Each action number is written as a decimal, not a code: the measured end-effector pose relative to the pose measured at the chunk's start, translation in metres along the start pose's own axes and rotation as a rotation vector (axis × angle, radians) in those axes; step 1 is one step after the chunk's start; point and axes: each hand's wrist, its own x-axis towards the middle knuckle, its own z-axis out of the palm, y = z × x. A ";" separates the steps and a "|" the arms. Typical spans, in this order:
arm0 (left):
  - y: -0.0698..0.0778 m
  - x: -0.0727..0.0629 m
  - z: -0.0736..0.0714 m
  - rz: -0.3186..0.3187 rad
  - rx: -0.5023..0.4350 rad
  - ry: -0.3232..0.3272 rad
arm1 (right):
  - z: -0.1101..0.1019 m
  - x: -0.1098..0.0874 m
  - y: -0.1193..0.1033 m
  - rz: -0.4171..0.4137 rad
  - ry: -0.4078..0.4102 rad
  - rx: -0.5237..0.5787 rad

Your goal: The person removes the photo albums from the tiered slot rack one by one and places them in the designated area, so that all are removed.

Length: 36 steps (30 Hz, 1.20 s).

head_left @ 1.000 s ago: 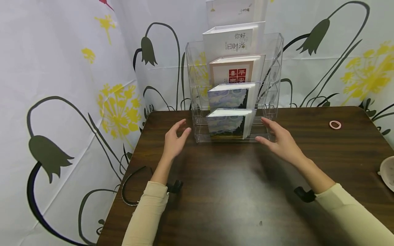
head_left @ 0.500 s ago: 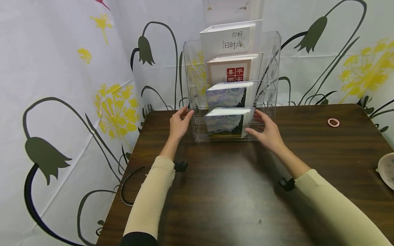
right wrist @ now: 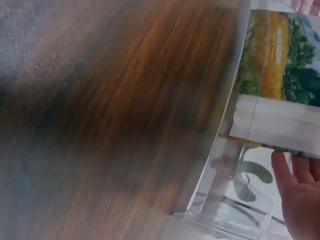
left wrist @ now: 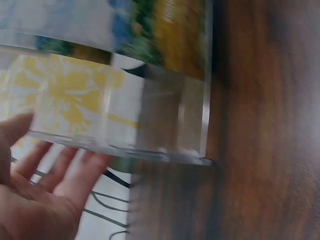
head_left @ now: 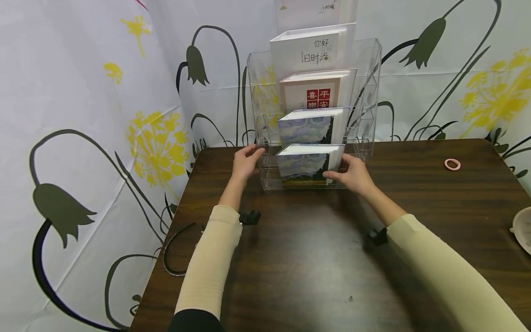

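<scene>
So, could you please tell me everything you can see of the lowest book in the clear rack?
The lowest book is thick, closed, with white page edges and a landscape cover: cloudy sky, dark trees, golden ground. It stands on edge in the bottom tier of the clear, plastic-looking rack. The right hand holds its right side, thumb over the cover, fingers behind.

Front landscape-covered book [head_left: 302, 167] in clear rack [head_left: 271, 180]

the wooden tabletop [head_left: 307, 258] lies open between the sleeved forearms [head_left: 209, 267], up to a clear acrylic rack [head_left: 367, 115]; its low front wall [head_left: 270, 177] bars the front landscape-cover book's [head_left: 303, 167] base. left of it, a narrow gap; at its right edge, the right hand [head_left: 350, 174] obstructs.
</scene>
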 end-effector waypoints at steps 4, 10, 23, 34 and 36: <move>0.009 0.000 -0.001 -0.094 -0.052 -0.027 | 0.000 0.005 0.001 0.008 -0.006 -0.032; 0.010 0.000 -0.003 -0.126 -0.050 -0.021 | 0.003 0.008 0.003 -0.016 -0.006 -0.041; 0.008 -0.001 0.001 -0.138 -0.051 -0.024 | 0.004 0.003 0.000 -0.111 0.059 0.033; 0.008 0.000 0.004 -0.125 -0.061 -0.034 | -0.013 -0.027 -0.006 -0.425 0.184 0.037; 0.008 0.000 0.004 -0.122 -0.057 -0.031 | -0.022 -0.036 -0.007 -0.458 0.212 0.060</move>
